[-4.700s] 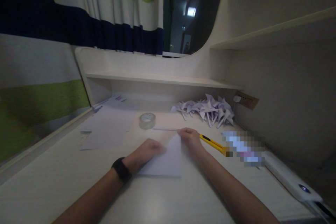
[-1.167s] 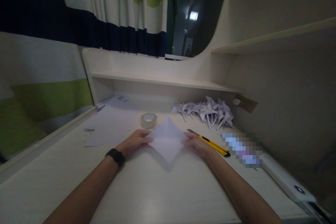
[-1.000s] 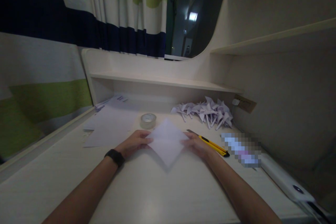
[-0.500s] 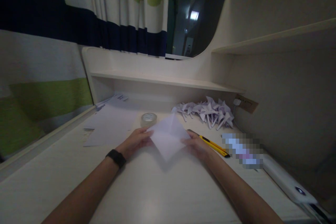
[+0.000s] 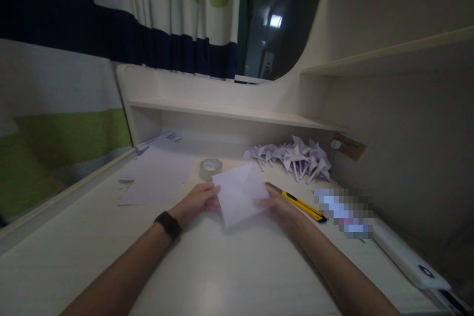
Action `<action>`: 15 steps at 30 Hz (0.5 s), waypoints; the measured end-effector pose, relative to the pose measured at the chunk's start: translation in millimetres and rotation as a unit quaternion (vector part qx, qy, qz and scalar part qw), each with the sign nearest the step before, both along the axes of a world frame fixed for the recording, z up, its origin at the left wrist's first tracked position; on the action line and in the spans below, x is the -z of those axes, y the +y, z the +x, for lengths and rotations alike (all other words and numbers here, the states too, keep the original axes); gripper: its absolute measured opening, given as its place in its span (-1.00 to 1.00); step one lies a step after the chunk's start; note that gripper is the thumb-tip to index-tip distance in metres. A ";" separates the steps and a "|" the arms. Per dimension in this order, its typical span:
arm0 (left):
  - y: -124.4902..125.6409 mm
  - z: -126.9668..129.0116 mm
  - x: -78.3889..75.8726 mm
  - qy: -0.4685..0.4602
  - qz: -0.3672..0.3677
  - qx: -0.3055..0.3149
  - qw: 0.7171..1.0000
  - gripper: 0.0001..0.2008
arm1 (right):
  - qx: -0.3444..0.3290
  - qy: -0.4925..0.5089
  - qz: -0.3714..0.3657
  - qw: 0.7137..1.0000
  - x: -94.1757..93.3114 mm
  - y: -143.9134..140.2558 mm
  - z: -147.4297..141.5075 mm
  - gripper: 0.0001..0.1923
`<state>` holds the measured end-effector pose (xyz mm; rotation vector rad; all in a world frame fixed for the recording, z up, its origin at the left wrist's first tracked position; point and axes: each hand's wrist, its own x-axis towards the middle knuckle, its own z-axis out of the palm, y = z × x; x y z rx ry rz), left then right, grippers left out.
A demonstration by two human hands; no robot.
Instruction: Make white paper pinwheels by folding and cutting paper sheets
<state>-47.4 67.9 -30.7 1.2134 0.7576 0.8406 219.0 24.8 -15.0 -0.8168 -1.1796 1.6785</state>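
A square sheet of white paper (image 5: 240,195) is held up over the desk between both hands, turned slightly from square, with a faint crease near its top. My left hand (image 5: 202,198) pinches its left edge, thumb in front and fingers partly behind. On the opposite edge, my right hand (image 5: 277,203) grips the sheet with its thumb on the face; the other fingers are mostly hidden behind. Just beyond the left hand stands a roll of clear tape (image 5: 210,168). A yellow utility knife (image 5: 303,206) lies beside my right hand, partly covered by it.
Large white sheets (image 5: 159,168) lie at the back left. Several folded paper pinwheels (image 5: 292,155) are heaped at the back right. A blurred-out item (image 5: 342,212) and a white elongated device (image 5: 407,256) line the right side. A low shelf (image 5: 229,113) spans the back.
The paper has rotated between my hands, from a corner-down diamond to a less tilted square. Both hands stay on its sides, and the left has shifted slightly right.
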 end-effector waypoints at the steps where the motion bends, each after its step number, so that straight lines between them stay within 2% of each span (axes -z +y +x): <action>1: 0.6 -0.3 0.3 -0.001 -0.001 0.001 1.000 -0.61 | -0.018 -0.003 -0.005 1.000 -2.5 -2.0 0.8 -0.41; 4: 2.0 -1.3 0.1 -0.010 0.004 0.006 1.000 -0.61 | -0.072 -0.016 -0.012 0.997 -9.2 -7.4 2.5 -0.36; 6: 2.4 -1.7 0.0 -0.017 0.008 0.012 1.000 -0.61 | -0.075 -0.016 -0.008 0.997 -9.7 -8.5 2.0 -0.36; 11: 1.9 0.7 1.8 -0.033 -0.009 0.003 0.999 -0.63 | -0.021 0.011 0.003 1.000 5.0 -1.5 -8.7 -0.35; 15: -0.7 5.6 2.8 -0.048 -0.001 -0.074 0.996 -0.62 | 0.024 0.026 0.022 0.999 15.2 1.6 -21.4 -0.36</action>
